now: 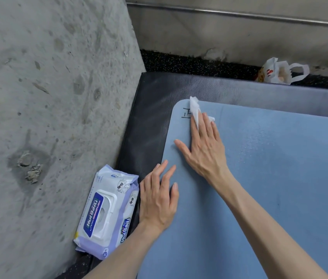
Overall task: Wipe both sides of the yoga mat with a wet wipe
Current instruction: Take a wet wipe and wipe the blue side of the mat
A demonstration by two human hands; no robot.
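Note:
A light blue yoga mat [269, 178] lies flat over a dark mat, its rounded far-left corner in view. My right hand [203, 148] presses a white wet wipe [195, 109] flat against that corner, fingers stretched over the wipe, which sticks out past my fingertips. My left hand [159, 198] rests palm down on the mat's left edge, fingers apart and holding nothing. Small wet droplets show on the mat to the right of my right hand.
A purple-and-white wet wipe pack [106, 212] lies left of the mat against a rough concrete wall [48, 97]. The dark mat [155, 109] lies beneath. A white plastic bag [277, 72] sits on the black speckled floor at the back.

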